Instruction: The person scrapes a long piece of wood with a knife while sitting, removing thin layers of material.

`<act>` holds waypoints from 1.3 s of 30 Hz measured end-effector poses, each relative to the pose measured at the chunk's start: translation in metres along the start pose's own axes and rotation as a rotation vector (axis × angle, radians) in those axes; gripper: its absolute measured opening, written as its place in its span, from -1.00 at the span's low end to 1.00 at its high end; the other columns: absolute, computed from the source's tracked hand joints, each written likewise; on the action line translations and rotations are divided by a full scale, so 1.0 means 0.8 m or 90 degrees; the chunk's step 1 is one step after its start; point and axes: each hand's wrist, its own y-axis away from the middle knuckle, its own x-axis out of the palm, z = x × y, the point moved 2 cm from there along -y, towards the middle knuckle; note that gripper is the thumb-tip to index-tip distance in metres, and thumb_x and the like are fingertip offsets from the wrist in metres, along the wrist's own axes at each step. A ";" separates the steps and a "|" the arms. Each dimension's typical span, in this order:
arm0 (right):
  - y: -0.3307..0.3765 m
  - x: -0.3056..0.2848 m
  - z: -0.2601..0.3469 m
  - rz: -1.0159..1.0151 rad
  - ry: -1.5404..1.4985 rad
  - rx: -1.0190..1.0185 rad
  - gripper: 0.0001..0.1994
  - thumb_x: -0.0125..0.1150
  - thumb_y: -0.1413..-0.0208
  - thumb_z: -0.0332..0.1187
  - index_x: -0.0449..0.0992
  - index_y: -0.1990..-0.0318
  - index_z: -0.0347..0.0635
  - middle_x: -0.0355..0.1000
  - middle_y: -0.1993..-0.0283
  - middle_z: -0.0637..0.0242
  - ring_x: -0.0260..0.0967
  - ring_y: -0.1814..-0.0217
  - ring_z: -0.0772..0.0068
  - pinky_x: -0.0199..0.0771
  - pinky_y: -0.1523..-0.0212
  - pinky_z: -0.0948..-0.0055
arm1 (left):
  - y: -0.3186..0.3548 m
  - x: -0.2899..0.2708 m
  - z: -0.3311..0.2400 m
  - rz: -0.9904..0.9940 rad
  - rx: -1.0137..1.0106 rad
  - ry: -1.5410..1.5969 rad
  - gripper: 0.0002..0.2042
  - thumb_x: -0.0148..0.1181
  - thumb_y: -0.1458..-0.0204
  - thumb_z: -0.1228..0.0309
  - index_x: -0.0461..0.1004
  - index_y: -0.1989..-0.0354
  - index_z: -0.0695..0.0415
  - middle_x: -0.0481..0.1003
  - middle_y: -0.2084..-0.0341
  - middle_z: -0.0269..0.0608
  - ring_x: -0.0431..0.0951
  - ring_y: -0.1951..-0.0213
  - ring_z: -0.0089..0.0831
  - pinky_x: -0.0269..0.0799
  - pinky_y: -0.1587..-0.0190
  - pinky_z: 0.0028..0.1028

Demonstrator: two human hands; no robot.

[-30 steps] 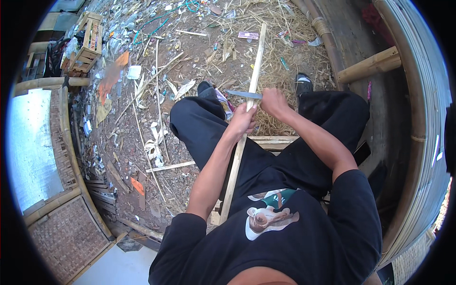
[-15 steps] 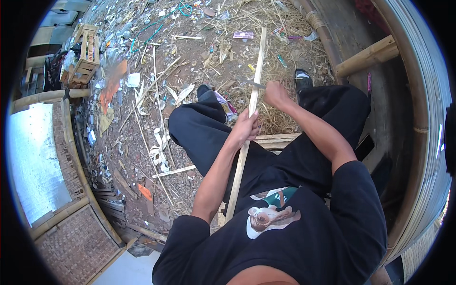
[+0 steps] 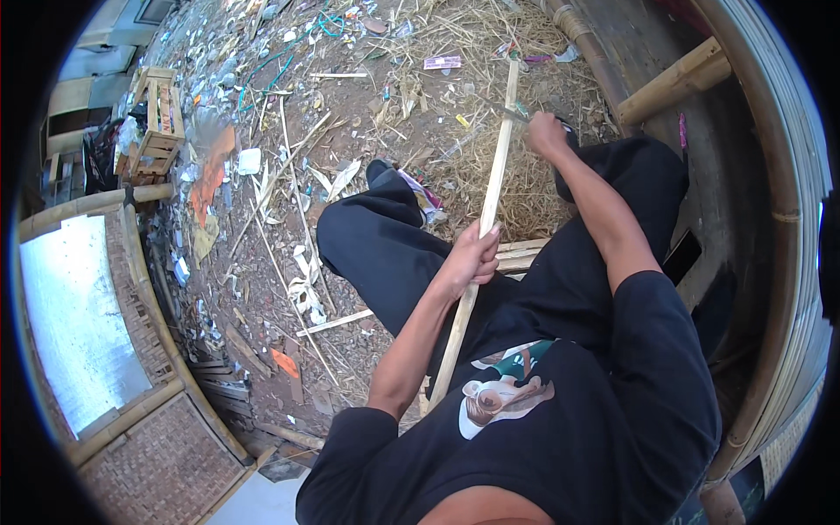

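My left hand (image 3: 471, 260) is closed around the middle of a long, pale wooden strip (image 3: 497, 179), which slants from my lap up and slightly to the right. Further along, near the strip's far end, my right hand (image 3: 547, 136) is closed on the handle of a knife. The dark, narrow knife blade (image 3: 515, 115) lies across the strip; whether it touches the wood I cannot tell. Fingers hide the handle. Between my legs lie more pale wooden pieces (image 3: 522, 254).
Dry shavings (image 3: 525, 197) and litter cover the ground ahead. A wooden crate (image 3: 159, 122) stands at the far left, above a woven bamboo panel (image 3: 157, 459). A bamboo pole (image 3: 674, 80) juts in at the right, and a dark phone-like slab (image 3: 682, 257) lies beside my right thigh.
My right hand and the knife have moved farther out, toward the strip's far end. My left hand and the strip have shifted a little right, the left hand also slightly nearer me.
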 end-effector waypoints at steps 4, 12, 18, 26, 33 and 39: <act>0.037 -0.006 0.041 0.039 0.005 -0.060 -0.82 0.11 0.10 -0.47 0.52 0.33 -0.37 0.46 0.26 -0.12 0.45 0.17 -0.08 0.48 0.16 0.13 | -0.006 -0.016 -0.016 -0.062 0.056 -0.027 -0.89 -0.15 -0.22 0.34 0.11 0.35 -0.01 0.00 0.78 -0.50 -0.05 0.85 -0.73 -0.19 0.86 -0.68; 0.097 -0.011 0.089 0.106 0.056 -0.211 -0.86 0.11 0.16 -0.51 0.49 0.41 -0.40 0.45 0.34 -0.15 0.45 0.23 -0.12 0.48 0.23 0.09 | -0.007 -0.027 -0.025 -0.059 0.076 -0.025 -0.90 -0.15 -0.22 0.33 0.11 0.33 -0.03 0.00 0.77 -0.48 -0.07 0.85 -0.72 -0.19 0.85 -0.67; 0.050 0.013 0.047 0.021 0.065 -0.160 -0.85 0.11 0.13 -0.48 0.51 0.39 -0.36 0.46 0.33 -0.13 0.45 0.22 -0.12 0.48 0.23 0.09 | -0.001 -0.015 -0.020 -0.037 0.074 -0.019 -0.84 -0.16 -0.22 0.33 0.05 0.39 -0.02 0.01 0.77 -0.47 -0.05 0.84 -0.71 -0.20 0.84 -0.65; -0.002 -0.039 0.002 -0.056 0.125 -0.069 -0.83 0.06 0.06 -0.47 0.53 0.33 -0.33 0.47 0.26 -0.08 0.46 0.17 -0.06 0.48 0.19 0.09 | 0.030 -0.011 -0.006 -0.024 0.006 -0.006 -0.89 -0.18 -0.23 0.31 0.13 0.33 -0.02 -0.04 0.79 -0.51 -0.10 0.85 -0.73 -0.20 0.86 -0.68; 0.018 0.001 0.027 0.097 0.067 -0.112 -0.78 0.12 0.17 -0.43 0.51 0.34 -0.40 0.46 0.26 -0.10 0.44 0.17 -0.11 0.49 0.18 0.13 | 0.016 -0.033 -0.008 -0.038 0.016 -0.037 -0.80 -0.23 -0.25 0.23 0.17 0.35 0.06 -0.03 0.78 -0.49 -0.08 0.85 -0.71 -0.16 0.85 -0.66; 0.122 -0.012 0.096 0.115 0.087 -0.277 -0.84 0.07 0.16 -0.49 0.49 0.41 -0.41 0.44 0.36 -0.17 0.46 0.23 -0.11 0.49 0.23 0.09 | 0.011 -0.038 -0.006 -0.102 0.057 -0.101 -0.82 -0.23 -0.24 0.24 0.15 0.33 0.05 -0.03 0.79 -0.47 -0.07 0.85 -0.69 -0.13 0.86 -0.64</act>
